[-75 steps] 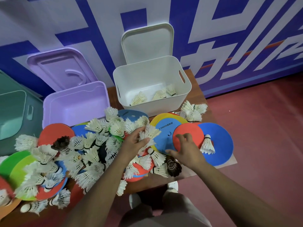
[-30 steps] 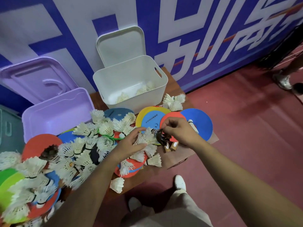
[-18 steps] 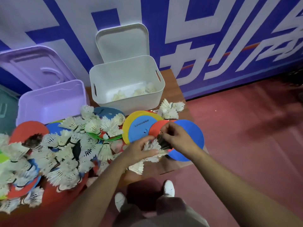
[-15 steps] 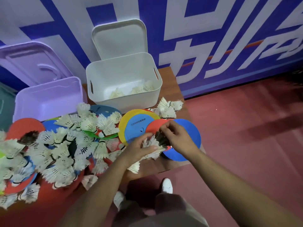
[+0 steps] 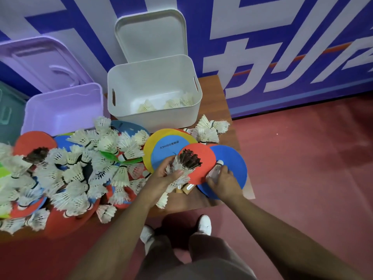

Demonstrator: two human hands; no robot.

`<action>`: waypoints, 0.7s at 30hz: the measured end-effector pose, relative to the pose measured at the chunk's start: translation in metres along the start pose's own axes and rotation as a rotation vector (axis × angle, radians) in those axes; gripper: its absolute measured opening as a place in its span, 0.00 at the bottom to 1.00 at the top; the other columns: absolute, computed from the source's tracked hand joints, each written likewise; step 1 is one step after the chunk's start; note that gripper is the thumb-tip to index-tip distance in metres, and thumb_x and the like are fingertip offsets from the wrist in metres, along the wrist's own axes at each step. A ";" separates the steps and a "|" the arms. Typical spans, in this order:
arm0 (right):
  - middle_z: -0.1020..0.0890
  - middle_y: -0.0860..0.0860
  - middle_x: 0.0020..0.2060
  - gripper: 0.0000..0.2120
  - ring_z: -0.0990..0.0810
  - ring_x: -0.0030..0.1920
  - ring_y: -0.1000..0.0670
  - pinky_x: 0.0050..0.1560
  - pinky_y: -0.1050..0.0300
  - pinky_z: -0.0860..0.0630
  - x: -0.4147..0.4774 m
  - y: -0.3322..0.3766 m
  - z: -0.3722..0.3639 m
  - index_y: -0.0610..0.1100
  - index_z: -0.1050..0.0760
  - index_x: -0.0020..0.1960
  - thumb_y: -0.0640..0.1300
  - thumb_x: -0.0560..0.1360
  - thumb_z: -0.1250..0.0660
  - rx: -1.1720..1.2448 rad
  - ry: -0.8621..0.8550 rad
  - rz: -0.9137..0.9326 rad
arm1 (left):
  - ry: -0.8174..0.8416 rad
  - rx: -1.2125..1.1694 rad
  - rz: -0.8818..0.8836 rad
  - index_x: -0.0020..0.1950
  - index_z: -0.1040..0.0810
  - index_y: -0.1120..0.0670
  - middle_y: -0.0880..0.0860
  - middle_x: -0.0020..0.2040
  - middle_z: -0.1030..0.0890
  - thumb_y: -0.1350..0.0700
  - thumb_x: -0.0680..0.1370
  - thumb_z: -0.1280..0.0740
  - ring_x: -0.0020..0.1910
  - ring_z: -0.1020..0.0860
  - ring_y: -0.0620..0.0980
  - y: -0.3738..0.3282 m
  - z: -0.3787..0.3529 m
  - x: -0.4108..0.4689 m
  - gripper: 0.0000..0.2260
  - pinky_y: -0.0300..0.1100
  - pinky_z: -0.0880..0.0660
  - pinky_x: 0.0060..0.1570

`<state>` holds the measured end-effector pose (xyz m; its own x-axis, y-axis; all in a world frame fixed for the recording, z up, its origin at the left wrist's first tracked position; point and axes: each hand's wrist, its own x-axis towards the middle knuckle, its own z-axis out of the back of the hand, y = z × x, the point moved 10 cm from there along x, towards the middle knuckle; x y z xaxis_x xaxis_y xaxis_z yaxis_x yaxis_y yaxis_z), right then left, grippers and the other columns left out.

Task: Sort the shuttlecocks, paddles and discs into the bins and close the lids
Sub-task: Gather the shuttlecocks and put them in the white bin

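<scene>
Gripping a bunch of shuttlecocks (image 5: 177,172) in front of the white bin (image 5: 157,120), the left hand (image 5: 164,181) has fingers and thumb curled round their lower ends. One dark shuttlecock (image 5: 189,158) sticks out of the bunch. Its long axis runs from the hand toward the bin, and its feathered end faces the bin.

Just right of the bunch, the right hand (image 5: 225,183) pinches a white shuttlecock (image 5: 216,170) between thumb and fingers. Its cork tip points toward the bin, its feathers point back toward the person, and its axis leans slightly right.

Both hands are over a red disc (image 5: 203,156) and a blue disc (image 5: 234,162), which lie flat in front of the bin's right corner. A few shuttlecocks (image 5: 173,102) lie on their sides on the bin's floor.

In front and to the left of the bin, a loose pile (image 5: 80,170) of shuttlecocks covers more discs. A purple bin (image 5: 60,116) stands just beside the white bin's left wall. A white lid (image 5: 151,35) leans upright behind the white bin.
</scene>
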<state>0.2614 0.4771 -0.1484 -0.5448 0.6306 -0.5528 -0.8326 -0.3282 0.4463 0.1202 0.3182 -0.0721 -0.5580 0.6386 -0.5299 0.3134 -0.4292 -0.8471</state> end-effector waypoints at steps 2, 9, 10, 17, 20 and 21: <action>0.27 0.37 0.58 0.26 0.24 0.55 0.35 0.51 0.46 0.26 0.003 -0.001 -0.001 0.37 0.38 0.63 0.52 0.75 0.32 0.140 -0.020 -0.047 | -0.005 -0.017 0.001 0.56 0.30 0.36 0.31 0.54 0.27 0.60 0.77 0.32 0.46 0.24 0.23 0.003 0.003 0.000 0.19 0.24 0.28 0.45; 0.25 0.41 0.51 0.22 0.29 0.53 0.44 0.45 0.55 0.33 -0.006 0.002 0.034 0.45 0.32 0.66 0.47 0.74 0.32 0.356 -0.114 -0.003 | -0.036 0.003 0.004 0.55 0.28 0.30 0.24 0.49 0.23 0.53 0.75 0.30 0.49 0.26 0.22 0.005 0.014 -0.003 0.18 0.32 0.31 0.51; 0.25 0.43 0.50 0.21 0.29 0.55 0.46 0.46 0.55 0.32 -0.009 0.004 0.040 0.49 0.30 0.65 0.48 0.73 0.33 0.405 -0.109 0.007 | -0.034 0.004 -0.004 0.55 0.29 0.31 0.25 0.50 0.24 0.54 0.76 0.31 0.47 0.26 0.21 0.001 0.013 -0.004 0.18 0.30 0.31 0.49; 0.17 0.48 0.43 0.15 0.18 0.44 0.46 0.43 0.52 0.21 -0.037 0.089 0.110 0.48 0.19 0.52 0.37 0.73 0.40 0.938 0.002 0.242 | -0.063 0.043 -0.050 0.60 0.28 0.33 0.38 0.60 0.25 0.53 0.76 0.29 0.59 0.25 0.38 -0.019 0.034 0.002 0.19 0.31 0.29 0.54; 0.17 0.51 0.46 0.16 0.21 0.45 0.50 0.43 0.53 0.24 -0.045 0.144 0.140 0.43 0.17 0.49 0.35 0.72 0.42 0.935 0.107 0.396 | -0.078 0.019 -0.085 0.60 0.25 0.35 0.43 0.63 0.22 0.53 0.73 0.25 0.60 0.22 0.44 -0.037 0.054 -0.001 0.20 0.39 0.26 0.57; 0.17 0.51 0.46 0.16 0.22 0.44 0.51 0.42 0.55 0.26 -0.047 0.162 0.145 0.44 0.17 0.49 0.36 0.73 0.43 0.863 0.149 0.441 | -0.081 0.029 -0.107 0.60 0.25 0.37 0.42 0.60 0.20 0.56 0.74 0.26 0.58 0.21 0.42 -0.045 0.060 -0.002 0.20 0.35 0.25 0.53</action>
<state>0.1668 0.4959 0.0517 -0.8460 0.4603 -0.2691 -0.2238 0.1514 0.9628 0.0610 0.2975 -0.0310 -0.6476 0.6284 -0.4311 0.2274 -0.3805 -0.8964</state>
